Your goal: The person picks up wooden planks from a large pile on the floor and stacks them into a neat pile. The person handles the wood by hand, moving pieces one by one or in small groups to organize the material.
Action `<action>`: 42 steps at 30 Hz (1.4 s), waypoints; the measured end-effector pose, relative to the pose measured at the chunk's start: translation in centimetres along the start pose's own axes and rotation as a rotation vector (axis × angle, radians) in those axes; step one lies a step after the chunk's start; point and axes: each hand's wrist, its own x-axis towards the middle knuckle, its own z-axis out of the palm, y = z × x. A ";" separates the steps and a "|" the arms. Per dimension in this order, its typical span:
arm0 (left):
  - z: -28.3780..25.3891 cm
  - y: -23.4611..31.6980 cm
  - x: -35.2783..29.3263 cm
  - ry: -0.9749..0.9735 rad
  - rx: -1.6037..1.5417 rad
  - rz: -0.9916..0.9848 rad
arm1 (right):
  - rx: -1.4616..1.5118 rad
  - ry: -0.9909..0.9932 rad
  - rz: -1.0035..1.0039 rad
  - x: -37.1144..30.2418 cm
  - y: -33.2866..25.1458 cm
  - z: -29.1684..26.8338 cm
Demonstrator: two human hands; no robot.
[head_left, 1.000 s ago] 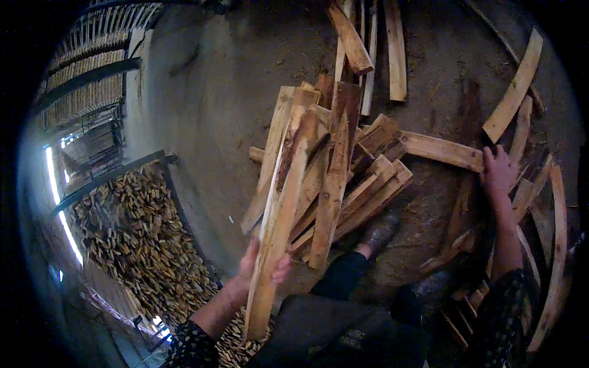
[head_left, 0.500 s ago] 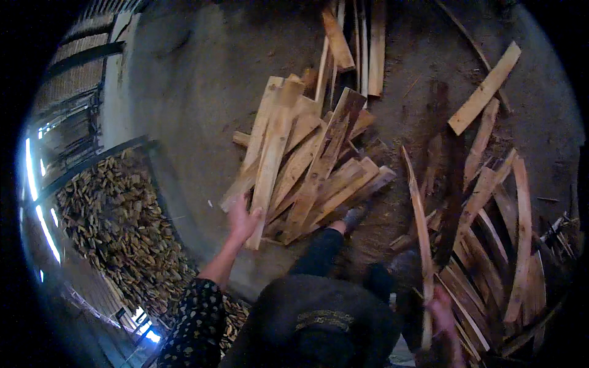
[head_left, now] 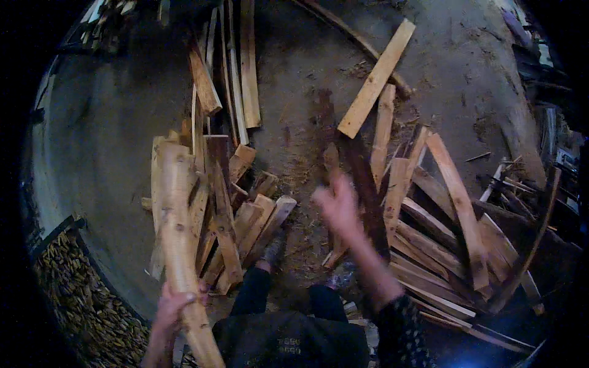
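My left hand (head_left: 173,310) is closed around the lower part of a long, pale, knotty wooden board (head_left: 177,227), which is lifted and points away from me over the left pile. My right hand (head_left: 340,205) is stretched forward above the dirt floor, between the two wood piles. Motion blurs its fingers, but the thumb stands apart and nothing shows in it. Just past its fingers lies a narrow brown plank (head_left: 331,156). Under the held board is the left pile of short boards (head_left: 224,224), partly hidden by it.
To the right, several slabs and boards (head_left: 451,227) lie heaped beside my feet. A pale board (head_left: 377,80) rests across a long thin slab (head_left: 343,32) farther off. Long planks (head_left: 248,67) lie beyond the left pile. Stacked split firewood (head_left: 86,300) fills the lower left.
The view has swung to the right. My right hand has let go of the narrow slab it held and moved forward. My left hand now grips a raised board.
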 end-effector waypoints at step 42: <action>-2.2 -4.6 9.9 -0.008 0.984 0.187 | 0.101 -0.530 -0.102 -25.8 -6.5 15.5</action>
